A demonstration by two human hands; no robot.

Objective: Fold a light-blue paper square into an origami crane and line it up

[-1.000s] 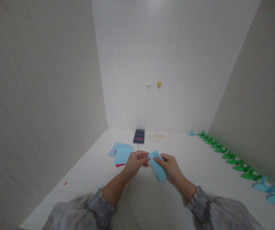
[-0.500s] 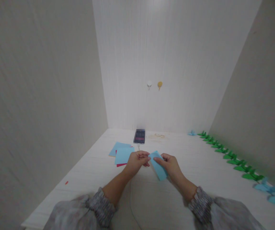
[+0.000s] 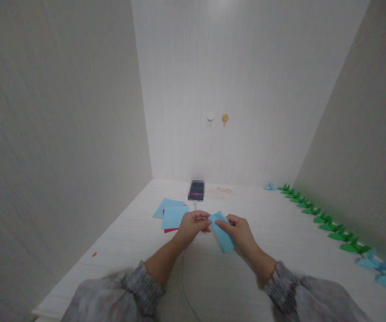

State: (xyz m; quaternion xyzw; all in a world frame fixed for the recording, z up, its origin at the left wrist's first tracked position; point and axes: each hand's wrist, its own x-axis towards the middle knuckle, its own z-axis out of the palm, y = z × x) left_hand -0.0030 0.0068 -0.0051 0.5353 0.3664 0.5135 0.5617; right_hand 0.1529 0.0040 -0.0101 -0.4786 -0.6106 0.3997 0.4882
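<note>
A light-blue folded paper (image 3: pixel 225 242) sits just below the centre of the frame, slanting down to the right, between the person's two hands. The left hand (image 3: pixel 191 225) has its thumb brought against its fingers at the paper's upper-left corner, with only the tips at the edge; the right hand (image 3: pixel 240 230) lays its thumb flat on the upper face, its other fingers curled behind the right edge, so the paper is pinched there. How firmly either hand presses cannot be told. The likeliest trouble, I judge, is a crooked crease: the left hand has little paper to grip, and if that corner slips while the right thumb presses, the layers could shift out of line. Too hard a pinch could dent the thin paper, and the lower end, which no fingers support, could bend or spring apart. The left wrist is close to the loose blue sheets (image 3: pixel 173 218) at centre left and above the pale cable (image 3: pixel 184 279) running to the lower edge; a careless sweep could scatter the sheets or snag the cable and tug the phone (image 3: pixel 196 191) beyond.
</note>
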